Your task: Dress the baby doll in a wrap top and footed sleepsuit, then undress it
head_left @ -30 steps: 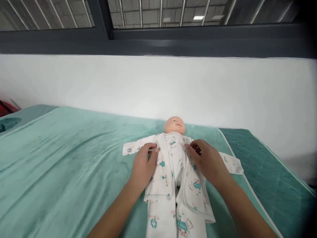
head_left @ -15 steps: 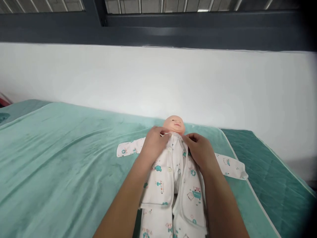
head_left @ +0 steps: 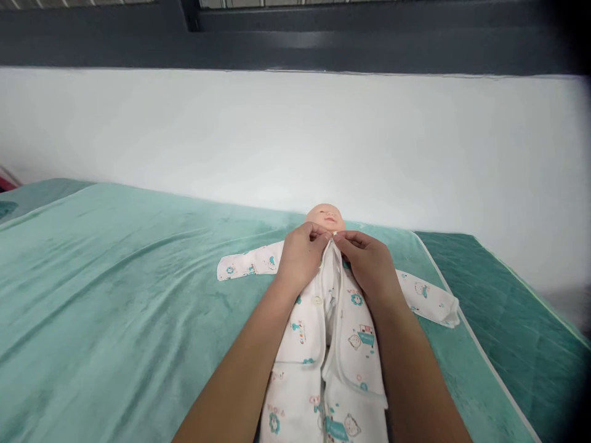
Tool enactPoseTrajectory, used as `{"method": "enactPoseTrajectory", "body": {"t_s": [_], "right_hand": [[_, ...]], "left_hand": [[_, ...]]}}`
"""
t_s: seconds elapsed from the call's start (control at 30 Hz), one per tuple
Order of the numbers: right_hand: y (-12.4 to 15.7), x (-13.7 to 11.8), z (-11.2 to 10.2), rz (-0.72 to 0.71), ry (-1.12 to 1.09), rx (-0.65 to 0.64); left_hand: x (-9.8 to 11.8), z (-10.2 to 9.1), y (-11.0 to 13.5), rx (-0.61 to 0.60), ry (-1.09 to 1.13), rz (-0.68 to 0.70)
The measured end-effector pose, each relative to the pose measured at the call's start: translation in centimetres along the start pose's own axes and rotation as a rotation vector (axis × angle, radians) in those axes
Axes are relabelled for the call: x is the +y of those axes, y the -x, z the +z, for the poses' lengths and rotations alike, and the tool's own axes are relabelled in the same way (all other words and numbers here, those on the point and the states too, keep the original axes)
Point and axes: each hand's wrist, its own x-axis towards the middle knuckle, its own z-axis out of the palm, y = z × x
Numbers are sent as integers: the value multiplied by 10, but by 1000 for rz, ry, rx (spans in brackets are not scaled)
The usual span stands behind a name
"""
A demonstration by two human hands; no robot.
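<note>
A baby doll (head_left: 325, 214) lies on its back, dressed in a white printed baby jacket (head_left: 302, 341) with its sleeves spread to both sides. At the doll's neck, my left hand (head_left: 302, 255) pinches the jacket's left front edge near the collar. My right hand (head_left: 367, 258) pinches the opposite front edge, and the fingertips of both hands nearly meet there. Below them the front hangs apart in a narrow gap, with a button (head_left: 317, 301) showing on the left edge. White printed pants (head_left: 290, 409) in a matching pattern cover the doll's legs.
A light green blanket (head_left: 115, 295) with soft folds lies under the doll. To the right is a darker green quilted cover (head_left: 517, 320). Behind the bed rises a white wall (head_left: 277, 135), with a dark window frame (head_left: 295, 46) above it.
Both hands have moved inward at the collar, bringing the jacket's two front edges together under the doll's chin. The view has tilted slightly downward.
</note>
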Motion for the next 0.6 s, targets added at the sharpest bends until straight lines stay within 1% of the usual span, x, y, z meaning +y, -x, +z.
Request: {"method": "enactPoseTrajectory", "body": {"t_s": [0.17, 0.3, 0.47, 0.6], "right_hand": [[-3, 5, 0, -66, 43, -53], [-5, 8, 1, -90, 61, -40], [-3, 4, 3, -94, 134, -1], [-1, 2, 4, -122, 186, -21]], "left_hand": [[-5, -1, 4, -36, -2, 21], [-10, -4, 3, -44, 25, 24], [-15, -6, 1, -89, 51, 29], [-15, -6, 2, -75, 48, 26]]}}
